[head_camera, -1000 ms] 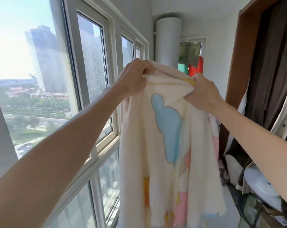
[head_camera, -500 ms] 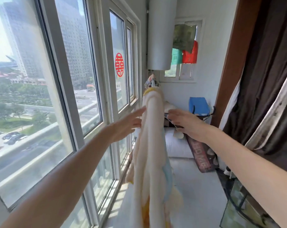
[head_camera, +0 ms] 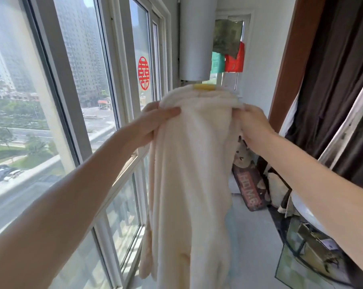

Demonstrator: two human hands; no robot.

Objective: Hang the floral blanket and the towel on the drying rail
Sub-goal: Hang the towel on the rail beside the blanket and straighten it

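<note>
Blanket: we see the cream fleece blanket [head_camera: 189, 163] draped from its top fold at chest height in mid-frame, hanging straight down toward the floor [head_camera: 253, 236]; a yellow patch [head_camera: 204, 86] shows at the crest. What carries the fold is hidden under the cloth.
Left hand: our left hand [head_camera: 153, 124] grips the blanket's left upper edge, thumb laid flat across the front, the fingers wrapped behind the cloth and out of view.
Right hand: our right hand [head_camera: 252, 124] pinches the right upper edge, fingers [head_camera: 237, 110] curled into the fabric.
Writing: a red paper-cut double-happiness character [head_camera: 143, 73] is stuck on the window pane [head_camera: 89, 59] behind the left hand. A dark cushion [head_camera: 249, 188] leaning on the floor reads "HOME" in red letters, running sideways. We read no brand or label on the blanket.
Surroundings: a white cylinder [head_camera: 196, 38] is mounted on the far wall above the blanket's crest. Just beside it, green, red and patterned cloths [head_camera: 228, 49] hang at a small far window.
Right side: a brown door frame [head_camera: 291, 59] and dark curtains [head_camera: 332, 80] stand close by the right forearm. Low at the right edge sits cluttered storage, too blurred to name.
Outside: tower blocks, a road and parked cars [head_camera: 3, 174] lie below.
</note>
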